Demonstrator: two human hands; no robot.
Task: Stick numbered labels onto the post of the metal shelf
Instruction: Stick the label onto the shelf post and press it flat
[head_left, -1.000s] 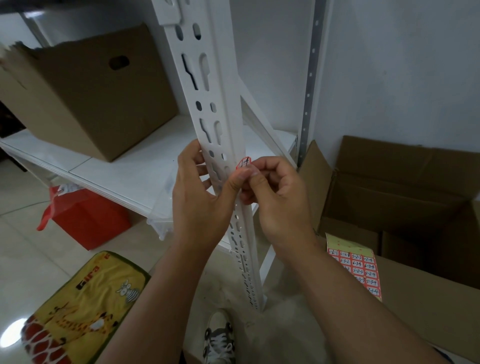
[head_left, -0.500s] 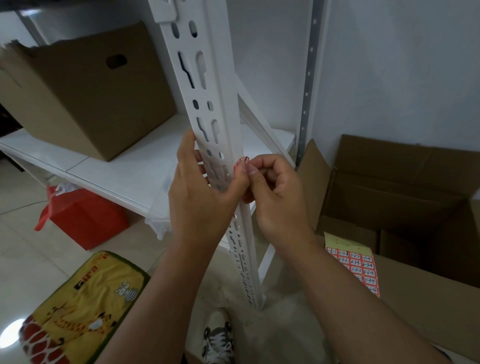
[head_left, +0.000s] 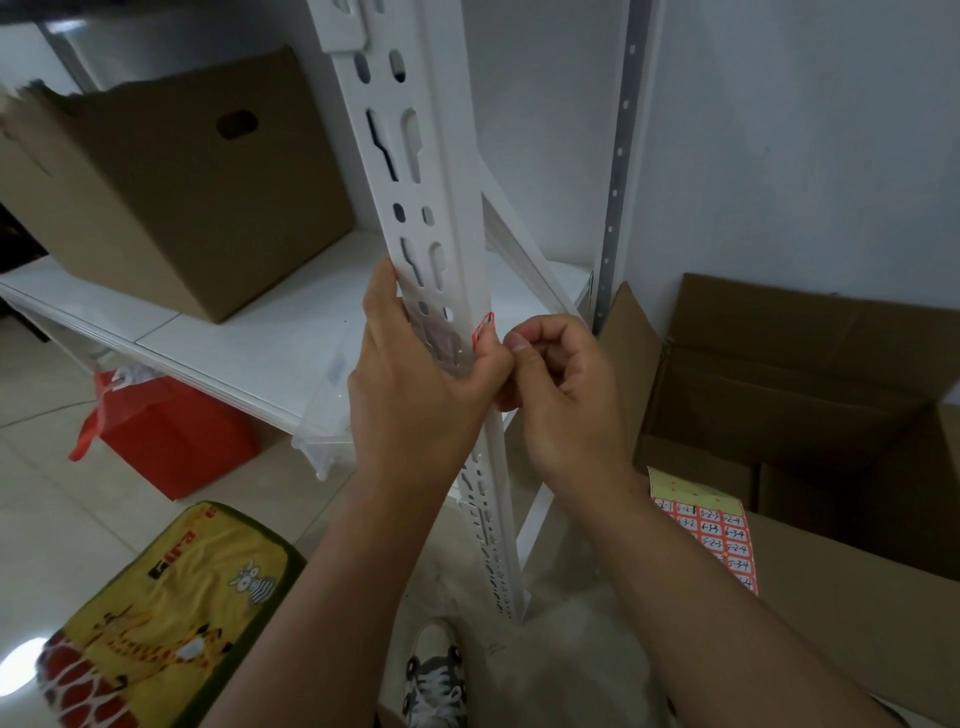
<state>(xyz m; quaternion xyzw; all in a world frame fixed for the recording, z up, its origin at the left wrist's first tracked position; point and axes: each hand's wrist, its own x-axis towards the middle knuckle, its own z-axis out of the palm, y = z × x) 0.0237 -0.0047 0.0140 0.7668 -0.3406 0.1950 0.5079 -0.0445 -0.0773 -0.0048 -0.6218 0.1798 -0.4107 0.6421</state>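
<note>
The white slotted shelf post (head_left: 447, 208) runs down the middle of the view. A small red numbered label (head_left: 483, 328) lies on its right edge at hand height. My left hand (head_left: 415, 395) grips the post from the left, its thumb pressing on the label's lower end. My right hand (head_left: 566, 395) is curled just right of the post, thumb and forefinger pinched at the label's right side. The label's lower part is hidden under the thumbs. A sheet of red numbered labels (head_left: 711, 530) lies on a box flap at lower right.
A closed cardboard box (head_left: 171, 187) stands on the white shelf board (head_left: 249, 343) at left. An open cardboard box (head_left: 810, 395) sits on the floor at right. A red bag (head_left: 171, 441) is under the shelf, a yellow giraffe mat (head_left: 156, 618) lies lower left, and my shoe (head_left: 436, 675) is below.
The label has gone from being held in front of the post to lying on its right edge. My left thumb has slid down onto it and my right hand has shifted slightly right.
</note>
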